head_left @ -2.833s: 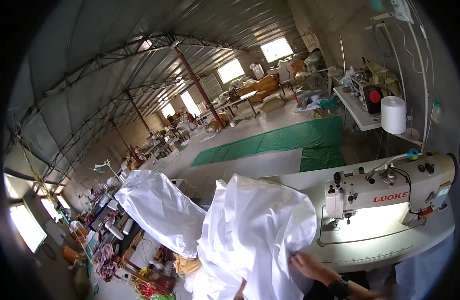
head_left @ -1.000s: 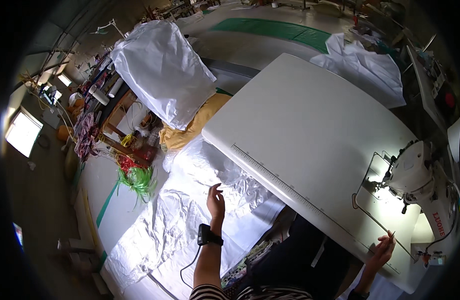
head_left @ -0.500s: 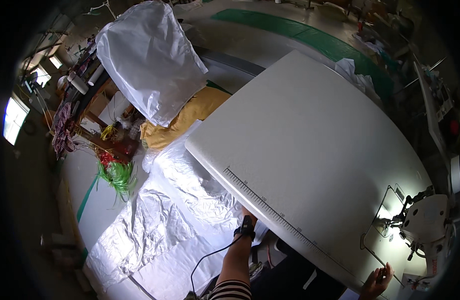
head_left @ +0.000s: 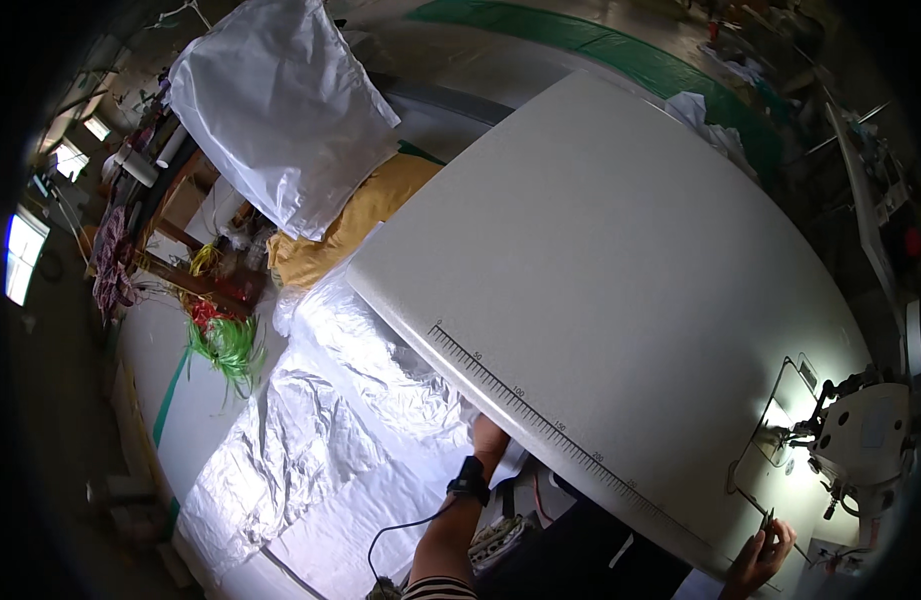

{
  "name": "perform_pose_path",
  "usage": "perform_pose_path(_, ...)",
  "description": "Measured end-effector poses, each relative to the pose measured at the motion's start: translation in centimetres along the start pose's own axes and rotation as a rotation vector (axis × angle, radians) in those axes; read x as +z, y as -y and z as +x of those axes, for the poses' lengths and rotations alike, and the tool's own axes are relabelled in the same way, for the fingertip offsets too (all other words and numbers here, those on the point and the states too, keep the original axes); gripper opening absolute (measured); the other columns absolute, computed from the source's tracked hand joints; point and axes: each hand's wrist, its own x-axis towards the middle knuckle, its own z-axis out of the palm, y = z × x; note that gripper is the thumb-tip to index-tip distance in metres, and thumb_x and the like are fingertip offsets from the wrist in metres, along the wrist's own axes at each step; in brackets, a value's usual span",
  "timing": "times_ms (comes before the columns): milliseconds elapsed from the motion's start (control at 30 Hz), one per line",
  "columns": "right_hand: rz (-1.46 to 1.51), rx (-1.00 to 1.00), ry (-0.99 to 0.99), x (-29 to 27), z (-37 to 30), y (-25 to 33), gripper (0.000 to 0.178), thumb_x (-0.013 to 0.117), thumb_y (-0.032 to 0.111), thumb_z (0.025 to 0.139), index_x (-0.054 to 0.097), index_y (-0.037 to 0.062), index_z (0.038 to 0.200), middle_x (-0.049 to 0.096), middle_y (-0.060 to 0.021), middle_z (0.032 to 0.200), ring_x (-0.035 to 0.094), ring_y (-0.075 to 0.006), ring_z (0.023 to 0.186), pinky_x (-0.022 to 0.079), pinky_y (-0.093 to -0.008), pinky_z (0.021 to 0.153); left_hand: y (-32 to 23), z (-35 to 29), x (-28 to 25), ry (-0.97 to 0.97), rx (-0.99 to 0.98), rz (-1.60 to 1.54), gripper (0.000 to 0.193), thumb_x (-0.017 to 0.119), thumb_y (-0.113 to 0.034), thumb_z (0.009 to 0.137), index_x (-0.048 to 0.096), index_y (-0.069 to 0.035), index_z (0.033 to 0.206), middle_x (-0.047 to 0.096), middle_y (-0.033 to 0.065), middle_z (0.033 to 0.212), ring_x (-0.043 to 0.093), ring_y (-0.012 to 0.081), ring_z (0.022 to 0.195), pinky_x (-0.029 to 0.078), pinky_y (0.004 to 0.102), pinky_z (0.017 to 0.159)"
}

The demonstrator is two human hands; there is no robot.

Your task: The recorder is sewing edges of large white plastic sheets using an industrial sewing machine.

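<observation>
My left hand (head_left: 489, 436) is at the front edge of the pale sewing machine table (head_left: 600, 270), beside a heap of shiny silver sheeting (head_left: 310, 430). Its fingers are mostly hidden, so whether they hold anything does not show. At the lower right, my right hand (head_left: 762, 556) is closed on a small dark tool with pointed tips (head_left: 768, 521), which looks like thread snips. That hand is just in front of the lit sewing machine head (head_left: 860, 435), near a thin wire frame on the tabletop.
A silver-white sheet bundle (head_left: 285, 110) and a yellow-brown cloth sack (head_left: 355, 210) stand beyond the table's left end. Green and red plastic strands (head_left: 228, 345) hang at the left. A dark cable runs from the band on my left wrist.
My left hand has drawn back a little, and more of it shows beside the table edge. My right hand has turned, so the tool's tips now point up. The view has shifted slightly.
</observation>
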Motion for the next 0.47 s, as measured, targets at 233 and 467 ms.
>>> perform_pose_path(233,0.006,-0.002,0.007,-0.1,0.5,-0.8,0.023,0.058,0.006,0.097,0.057,-0.003,0.119,0.06,-0.0169,0.115,0.062,-0.0229,0.101,0.05,-0.0298,0.086,3.6,-3.5,4.5,-0.142,0.108,0.456,0.026,0.064,-0.02,0.086,0.07,-0.012,0.11,0.061,0.0081,0.113,0.057,0.0265,0.113,0.047,0.0443,0.092)
perform_pose_path(467,0.06,-0.077,-0.036,0.5,0.2,-2.1,0.021,0.055,0.007,0.098,0.059,-0.0018,0.117,0.056,-0.015,0.118,0.056,-0.026,0.106,0.045,-0.036,0.094,7.3,-1.3,6.6,-0.163,-0.162,-0.189,0.032,0.053,-0.015,0.092,0.068,-0.009,0.12,0.063,0.0096,0.124,0.059,0.0282,0.115,0.046,0.046,0.093)
